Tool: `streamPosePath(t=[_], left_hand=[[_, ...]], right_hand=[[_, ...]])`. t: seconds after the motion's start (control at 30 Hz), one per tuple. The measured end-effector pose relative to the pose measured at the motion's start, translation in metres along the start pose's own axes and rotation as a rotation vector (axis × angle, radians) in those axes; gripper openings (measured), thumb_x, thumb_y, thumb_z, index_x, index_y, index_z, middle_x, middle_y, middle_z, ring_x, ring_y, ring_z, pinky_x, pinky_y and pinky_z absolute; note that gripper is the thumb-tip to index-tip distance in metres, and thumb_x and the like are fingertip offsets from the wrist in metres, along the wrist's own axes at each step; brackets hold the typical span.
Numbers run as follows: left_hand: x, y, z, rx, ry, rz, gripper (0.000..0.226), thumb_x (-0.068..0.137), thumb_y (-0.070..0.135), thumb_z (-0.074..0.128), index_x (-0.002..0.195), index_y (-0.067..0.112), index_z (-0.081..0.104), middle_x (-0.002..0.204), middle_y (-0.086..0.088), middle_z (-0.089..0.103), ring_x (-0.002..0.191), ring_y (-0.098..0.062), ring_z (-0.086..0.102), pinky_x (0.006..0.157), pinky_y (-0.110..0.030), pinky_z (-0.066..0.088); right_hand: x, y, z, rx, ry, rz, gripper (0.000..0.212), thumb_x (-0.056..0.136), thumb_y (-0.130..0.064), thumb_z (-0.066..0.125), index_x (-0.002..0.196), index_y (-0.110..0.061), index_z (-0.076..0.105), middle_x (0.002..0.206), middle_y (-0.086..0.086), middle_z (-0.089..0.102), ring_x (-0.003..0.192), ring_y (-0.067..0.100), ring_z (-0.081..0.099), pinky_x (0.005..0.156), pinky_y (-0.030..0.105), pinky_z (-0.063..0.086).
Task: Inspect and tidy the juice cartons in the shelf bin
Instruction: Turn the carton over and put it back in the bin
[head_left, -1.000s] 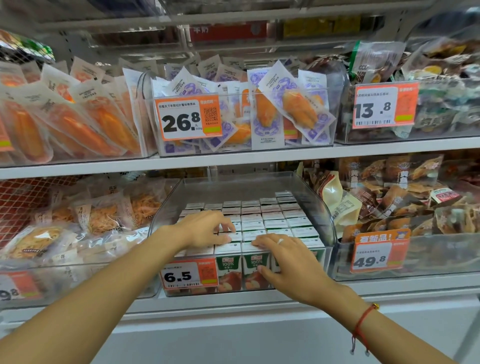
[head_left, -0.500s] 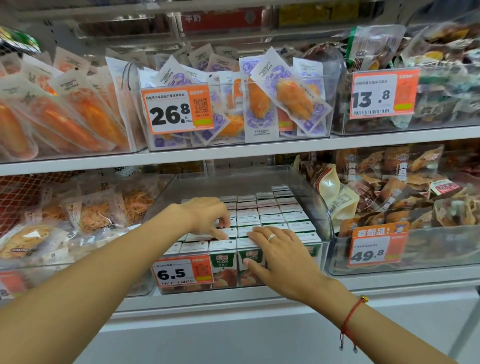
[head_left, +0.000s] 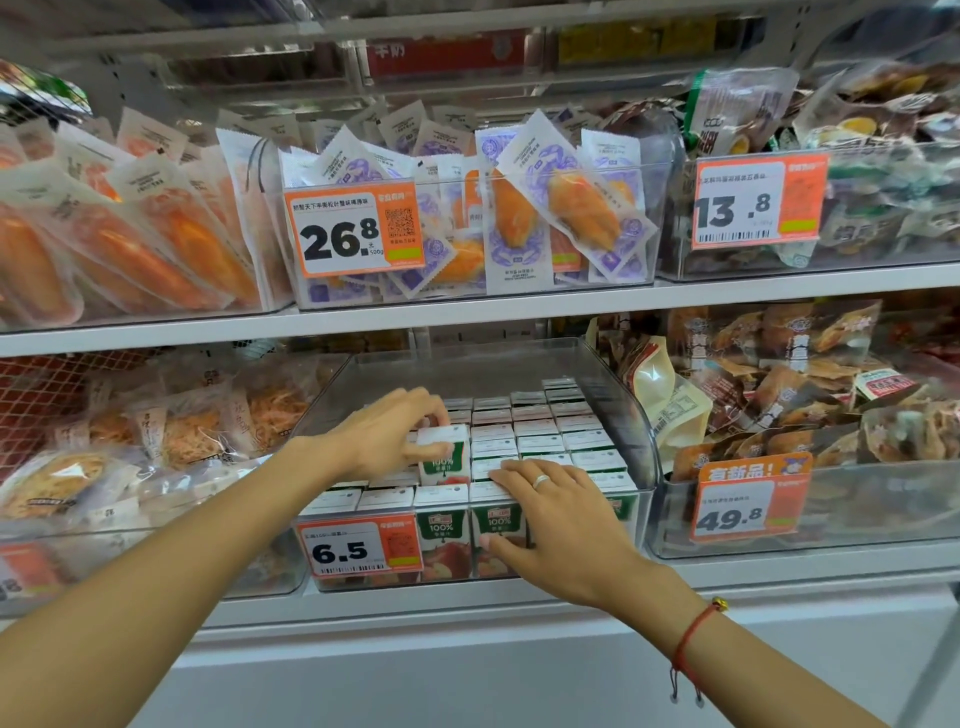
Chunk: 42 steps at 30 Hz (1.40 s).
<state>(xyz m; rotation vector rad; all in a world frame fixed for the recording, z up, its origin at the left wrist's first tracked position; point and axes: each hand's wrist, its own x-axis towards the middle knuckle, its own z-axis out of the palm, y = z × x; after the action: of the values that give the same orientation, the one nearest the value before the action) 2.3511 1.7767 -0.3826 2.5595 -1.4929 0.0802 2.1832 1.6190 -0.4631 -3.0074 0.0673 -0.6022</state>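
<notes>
One carton (head_left: 444, 454) raised in left hand (head_left: 387, 441) grip.

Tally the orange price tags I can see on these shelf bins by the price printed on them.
26.8 tag: 1
13.8 tag: 1
6.5 tag: 1
49.8 tag: 1
Total: 4 readable tags; a fifth at the far left edge is cut off.

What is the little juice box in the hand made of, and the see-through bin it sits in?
The lifted juice carton, gripped by the left hand, looks like coated paperboard: printed sides, sharp folded edges, a slight sheen. The shelf bin looks like clear hard plastic, since the cartons show through its glossy, rounded walls. It could be acrylic; that is hard to tell.
</notes>
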Motion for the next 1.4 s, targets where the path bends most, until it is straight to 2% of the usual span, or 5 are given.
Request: streamPosePath(t=[0.33,0.53,0.77,0.87,1.4], left_hand=[[-0.059,0.029,0.002,-0.818,0.692,-0.252,0.01,0.096,0.026,0.057,0.106,0.023,0.058,0.105,0.005,0.066,0.1,-0.013,0.063,0.076,-0.023,0.052],[-0.127,0.071,0.003,-1.452,0.558,-0.62,0.025,0.095,0.037,0.056,0.092,0.016,0.07,0.083,-0.001,0.077,0.075,-0.005,0.072,0.07,-0.023,0.054],[-0.161,0.093,0.027,-1.505,0.539,-0.613,0.025,0.09,0.041,0.059,0.094,0.02,0.072,0.081,0.0,0.077,0.068,-0.001,0.069,0.057,-0.014,0.055],[-0.163,0.087,0.037,-1.446,0.581,-0.616,0.018,0.091,0.036,0.06,0.097,0.023,0.071,0.075,0.005,0.076,0.065,0.003,0.067,0.058,-0.013,0.055],[-0.172,0.071,0.047,-1.444,0.481,-0.665,0.032,0.082,0.045,0.069,0.106,0.024,0.069,0.083,0.008,0.077,0.076,-0.001,0.072,0.063,-0.011,0.055]], right_hand=[[0.001,-0.002,-0.002,0.004,-0.018,0.036,0.055,0.1,-0.054,0.026,0.148,-0.028,0.034,0.152,-0.009,0.038,0.14,0.012,0.03,0.114,0.032,0.02],[0.0,-0.004,-0.003,-0.035,-0.018,0.05,0.055,0.1,-0.056,0.027,0.148,-0.03,0.034,0.151,-0.01,0.039,0.14,0.011,0.031,0.115,0.031,0.02],[-0.011,-0.046,-0.035,0.456,0.121,0.102,0.055,0.095,-0.061,0.029,0.129,-0.03,0.059,0.132,-0.013,0.057,0.123,0.013,0.052,0.106,0.033,0.038],[-0.02,-0.076,-0.047,0.938,-0.149,0.202,0.06,0.086,-0.077,0.03,0.116,-0.039,0.065,0.111,-0.021,0.066,0.102,0.003,0.064,0.095,0.032,0.048],[-0.025,-0.102,-0.031,1.21,-0.361,0.295,0.021,0.094,-0.039,0.057,0.101,-0.024,0.069,0.091,-0.015,0.074,0.087,-0.002,0.069,0.065,0.011,0.052]])
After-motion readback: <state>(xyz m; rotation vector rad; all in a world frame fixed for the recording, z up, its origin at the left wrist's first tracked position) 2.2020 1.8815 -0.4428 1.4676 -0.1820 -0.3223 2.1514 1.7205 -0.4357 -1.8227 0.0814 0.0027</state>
